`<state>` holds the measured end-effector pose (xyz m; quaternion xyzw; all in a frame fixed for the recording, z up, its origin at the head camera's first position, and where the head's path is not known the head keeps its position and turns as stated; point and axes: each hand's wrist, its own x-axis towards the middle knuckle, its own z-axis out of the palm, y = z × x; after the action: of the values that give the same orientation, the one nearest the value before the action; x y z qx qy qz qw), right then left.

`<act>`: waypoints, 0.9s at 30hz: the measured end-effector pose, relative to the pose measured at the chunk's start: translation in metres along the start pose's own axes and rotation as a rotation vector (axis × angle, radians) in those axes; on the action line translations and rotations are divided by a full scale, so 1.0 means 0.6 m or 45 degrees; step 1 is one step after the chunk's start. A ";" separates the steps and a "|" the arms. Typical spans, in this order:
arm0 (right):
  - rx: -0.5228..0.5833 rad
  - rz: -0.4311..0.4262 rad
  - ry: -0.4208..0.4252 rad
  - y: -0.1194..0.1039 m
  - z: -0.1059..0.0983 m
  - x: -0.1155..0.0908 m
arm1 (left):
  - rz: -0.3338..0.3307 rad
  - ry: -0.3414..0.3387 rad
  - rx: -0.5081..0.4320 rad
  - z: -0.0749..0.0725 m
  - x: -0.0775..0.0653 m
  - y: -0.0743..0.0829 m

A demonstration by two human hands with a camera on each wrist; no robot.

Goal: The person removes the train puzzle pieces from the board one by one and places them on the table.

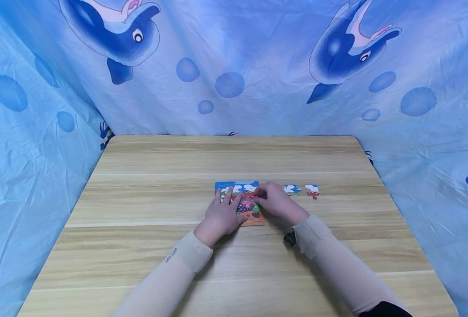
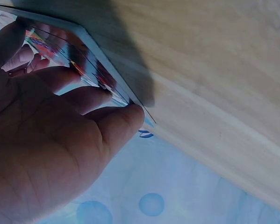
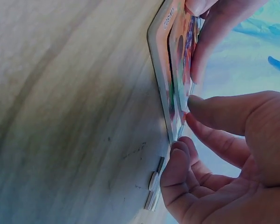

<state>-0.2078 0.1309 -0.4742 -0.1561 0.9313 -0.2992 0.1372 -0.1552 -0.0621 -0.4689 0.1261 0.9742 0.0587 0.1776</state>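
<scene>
A colourful jigsaw puzzle (image 1: 252,219) in a flat tray lies on the table, showing a train scene with white clouds. My left hand (image 1: 222,215) rests on its left part, fingers spread and fairly straight; the left wrist view shows the fingertips (image 2: 135,112) touching the board near its edge. At the board's right edge, my right hand (image 1: 275,200) pinches a small puzzle piece (image 3: 183,117) between thumb and forefinger. Most of that piece is hidden by the fingers; a red bit shows. Its other fingers are curled beside the board.
Two loose puzzle pieces, one blue and white (image 1: 292,189) and one with a red tab (image 1: 312,191), lie right of my right hand. Wood-grain tabletop (image 1: 146,193) surrounds the puzzle. A blue dolphin-print curtain (image 1: 257,105) hangs behind and at both sides.
</scene>
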 end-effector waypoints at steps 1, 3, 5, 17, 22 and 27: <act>0.004 -0.001 0.006 0.000 0.000 0.000 | 0.001 0.000 0.000 0.000 0.000 0.000; 0.007 -0.002 0.015 -0.001 -0.001 -0.001 | 0.002 0.001 -0.004 -0.001 -0.001 0.000; 0.019 -0.008 0.023 -0.001 -0.002 -0.001 | 0.003 0.002 -0.009 -0.002 -0.002 0.000; 0.114 -0.054 0.021 0.003 -0.008 -0.004 | 0.013 -0.001 -0.003 -0.001 -0.004 -0.002; 0.144 -0.050 0.003 0.006 -0.011 -0.003 | 0.021 0.005 0.004 -0.001 -0.005 -0.003; 0.190 -0.023 -0.008 0.011 -0.012 -0.003 | 0.019 0.004 0.004 -0.002 -0.005 -0.002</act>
<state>-0.2102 0.1406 -0.4723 -0.1547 0.9045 -0.3686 0.1486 -0.1533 -0.0642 -0.4672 0.1337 0.9736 0.0586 0.1753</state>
